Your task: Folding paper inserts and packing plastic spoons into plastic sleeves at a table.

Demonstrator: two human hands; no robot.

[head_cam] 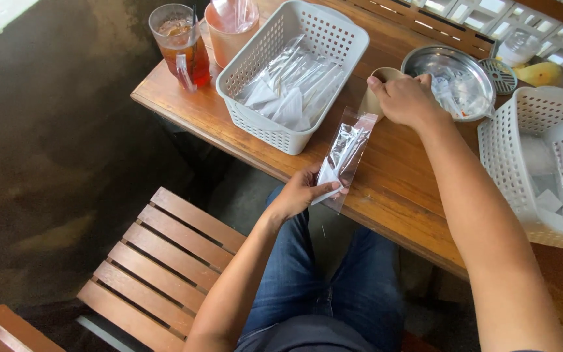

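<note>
- Just above the person's lap, the left hand [301,192] pinches the lower end of a clear plastic sleeve [345,156] between thumb and fingers; the sleeve holds what looks like folded white tissue and pale cutlery, and it slants up and away over the edge of the wooden counter [392,189].
- Beyond the sleeve's open top, the right hand [406,99] is closed over the rim of a small tan cup [374,98] that stands on the counter; what the fingers grip inside it is hidden.
- Beyond the left hand stands a white perforated basket [333,39] with a loose heap of similar sealed clear packets in it, which I judge to be finished ones.
- Just past the right hand sits a round metal tray [418,62] carrying more clear wrappers, with a small metal strainer [502,75] beside it.
- On the outer side of the right forearm is a second white basket [529,163] holding white folded pieces, seemingly supplies not yet packed.
- Farther left of the first basket are a glass of brown iced drink [180,42] and a peach cup of clear sleeves [229,32].
- Judging by the heap, several packets are done; the one in hand appears partly filled and still open, and stock remains.
- Below the left forearm is a slatted wooden chair [158,274].
</note>
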